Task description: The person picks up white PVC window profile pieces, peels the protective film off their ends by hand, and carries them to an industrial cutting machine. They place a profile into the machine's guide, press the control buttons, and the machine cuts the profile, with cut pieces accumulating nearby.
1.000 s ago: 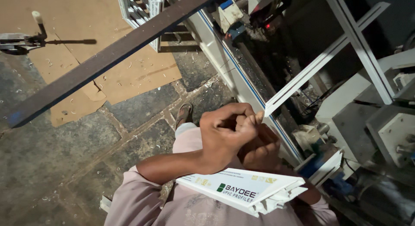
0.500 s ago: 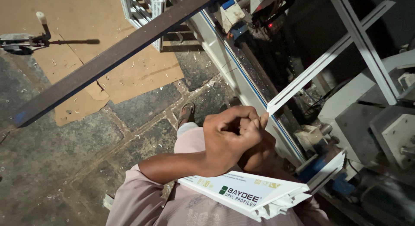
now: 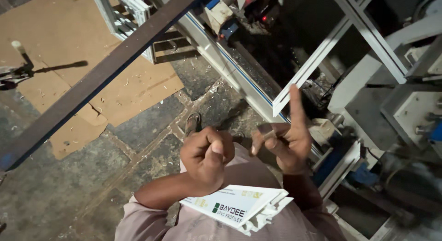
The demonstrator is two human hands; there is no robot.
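The short white plastic window profile piece (image 3: 241, 208) rests across the person's lap, under the left forearm. It looks light, stiff and hollow, with thin ribs at its cut end; I think it is better to grip it at the flat middle. The left hand (image 3: 207, 160) is a closed fist holding nothing. The right hand (image 3: 283, 146) has its fingers apart, one pointing up.

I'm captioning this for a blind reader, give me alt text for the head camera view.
Seen from above, a person's left hand is curled in a loose fist beside the right hand, whose one finger points up, both held over a short white plastic profile piece resting against their body. Below lie a stone floor with cardboard sheets, and white frame lengths by a machine.
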